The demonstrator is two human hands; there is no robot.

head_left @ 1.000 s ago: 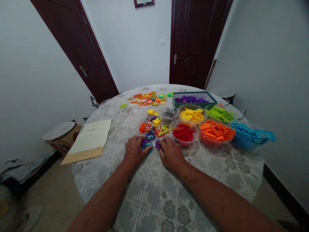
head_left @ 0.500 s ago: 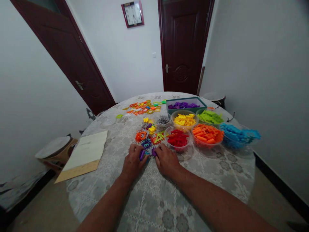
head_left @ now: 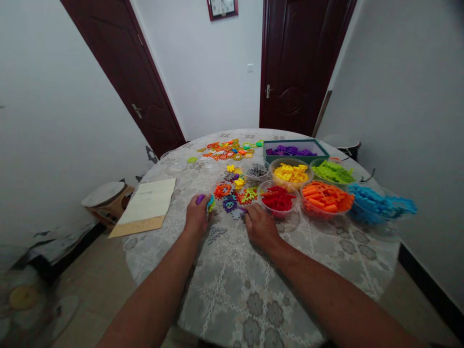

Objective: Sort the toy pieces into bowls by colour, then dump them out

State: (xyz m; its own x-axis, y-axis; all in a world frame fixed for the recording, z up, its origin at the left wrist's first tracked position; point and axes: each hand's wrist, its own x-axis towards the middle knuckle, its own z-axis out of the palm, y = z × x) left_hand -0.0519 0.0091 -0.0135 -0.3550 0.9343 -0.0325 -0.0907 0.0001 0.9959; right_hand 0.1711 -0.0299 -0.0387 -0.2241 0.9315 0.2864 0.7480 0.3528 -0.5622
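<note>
My left hand is lifted slightly off the round table, its fingers closed around small plastic pieces, purple and blue among them. My right hand rests on the tablecloth with curled fingers pressing on the near edge of a flat cluster of joined coloured pieces, orange, purple, green and yellow. What lies under its fingertips is hidden.
Clear bowls hold red pieces, orange pieces, yellow pieces, green pieces, blue pieces and dark pieces. A green box holds purple ones. Loose pieces lie far back. A booklet and stool are left.
My left hand has pulled away to the left from the cluster, taking purple and blue pieces with it. My right hand stays at the cluster's edge. The head view has shifted.
</note>
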